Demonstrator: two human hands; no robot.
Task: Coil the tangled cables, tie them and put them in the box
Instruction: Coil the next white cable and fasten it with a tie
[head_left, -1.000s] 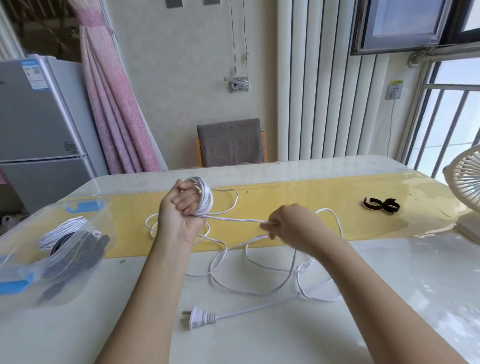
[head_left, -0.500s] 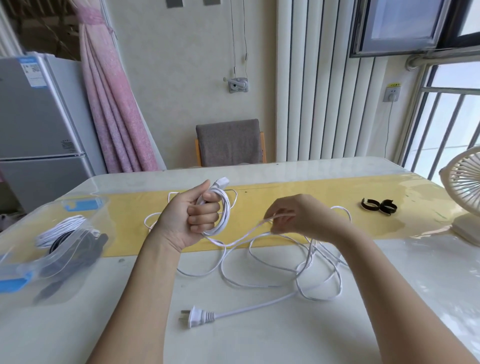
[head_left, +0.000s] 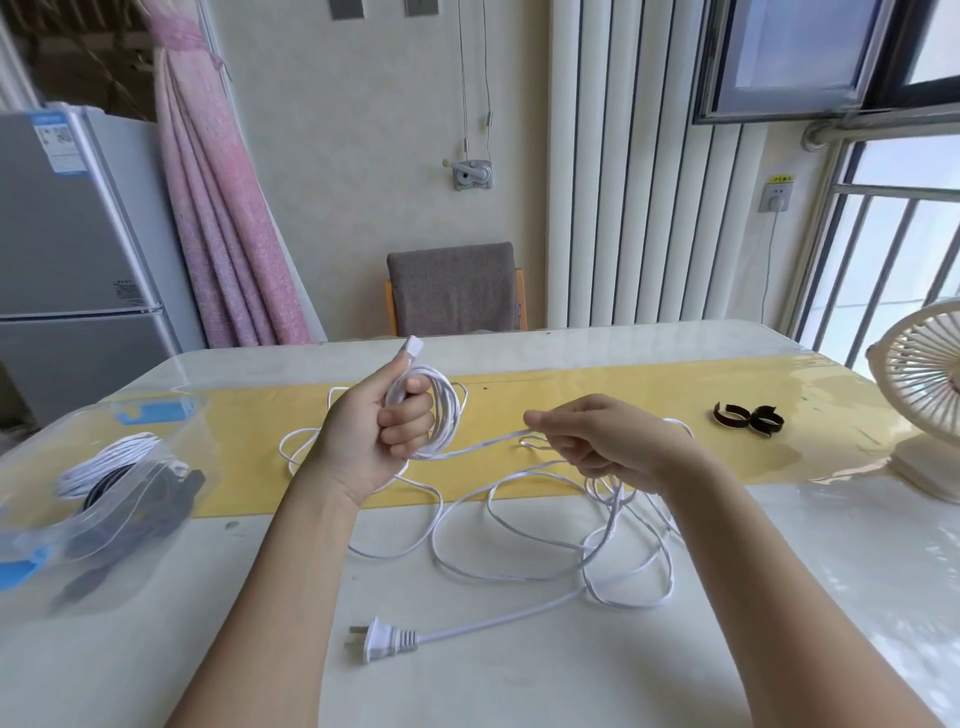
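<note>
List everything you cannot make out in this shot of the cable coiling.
Head view only:
- Loops in the coil: count unclear; the left hand covers part with its fingers.
- Grip on the cable: curled fingers of the right hand hide it.
- The box: cut by the left edge; its glossy clear wall blurs the cables inside.
- The fan: cut by the right edge.
- The black straps: too small to count.

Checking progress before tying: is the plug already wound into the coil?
No, the plug lies on the table, apart from the coil in the left hand.
</note>
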